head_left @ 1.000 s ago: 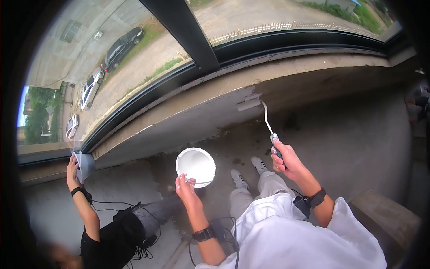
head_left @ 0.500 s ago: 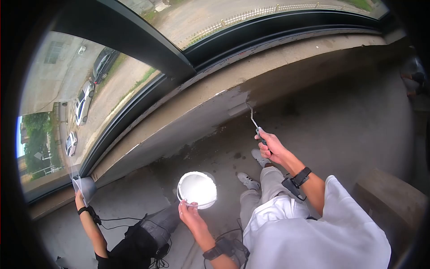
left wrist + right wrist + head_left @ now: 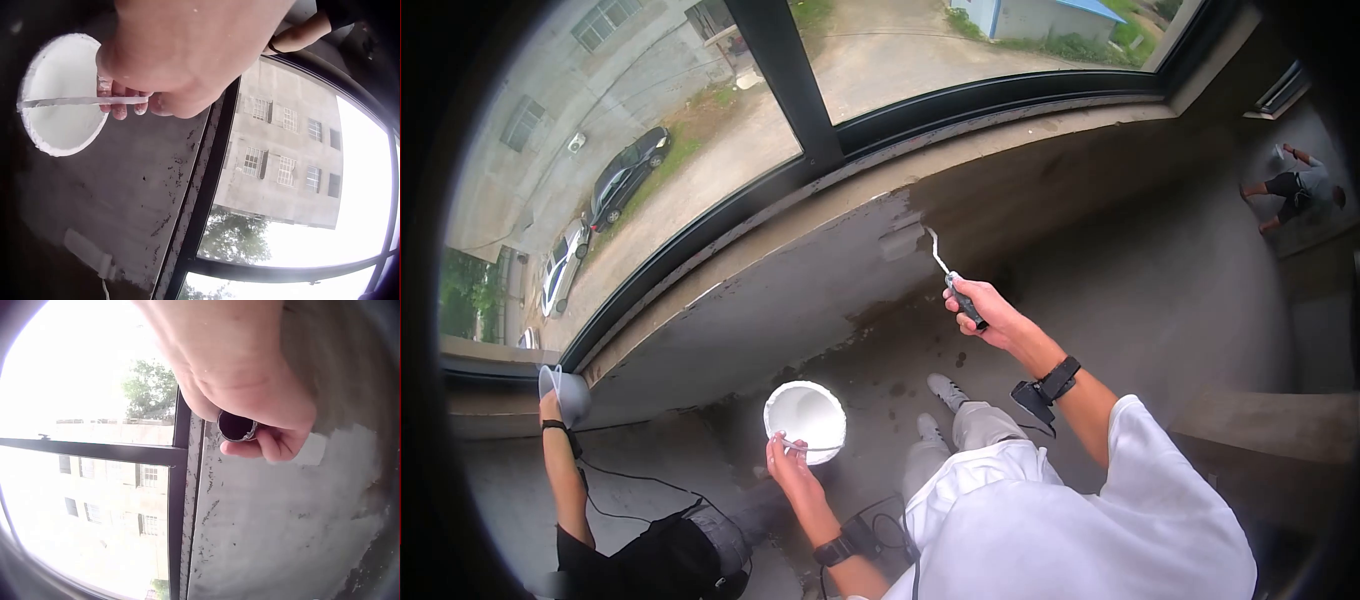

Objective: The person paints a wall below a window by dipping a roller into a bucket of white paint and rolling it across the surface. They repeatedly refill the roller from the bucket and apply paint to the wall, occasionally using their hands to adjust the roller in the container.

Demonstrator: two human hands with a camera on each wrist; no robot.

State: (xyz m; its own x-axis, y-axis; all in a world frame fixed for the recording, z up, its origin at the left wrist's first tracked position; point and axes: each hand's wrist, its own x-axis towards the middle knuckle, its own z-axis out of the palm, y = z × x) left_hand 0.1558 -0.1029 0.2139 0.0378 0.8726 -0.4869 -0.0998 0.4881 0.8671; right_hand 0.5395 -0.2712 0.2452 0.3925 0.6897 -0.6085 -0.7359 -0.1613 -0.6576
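My left hand [image 3: 800,482] holds a white bucket [image 3: 785,396] by its thin bail handle [image 3: 62,101]. White residue coats the bucket's inside and rim, and specks of it are on the fingertips. My right hand [image 3: 992,312] grips the dark handle of a paint roller [image 3: 968,308]. Its bent white frame reaches to the roller sleeve [image 3: 902,242], which lies against the low wall [image 3: 800,300] under the windowsill. Lighter, coated wall is to the left of the sleeve; darker wall begins to its right. In the right wrist view the handle's hollow end [image 3: 237,427] shows within my fingers.
At the left, a person in black [image 3: 650,560] holds up a grey-white container [image 3: 572,398] near the sill. Another person [image 3: 1297,187] is far off at the right. The window frame [image 3: 820,150] runs above the ledge. A concrete block [image 3: 1270,425] stands behind my right arm.
The view has shifted and turned. The roller sleeve has moved left along the wall in the view, with my right hand following. My left hand still holds the bucket.
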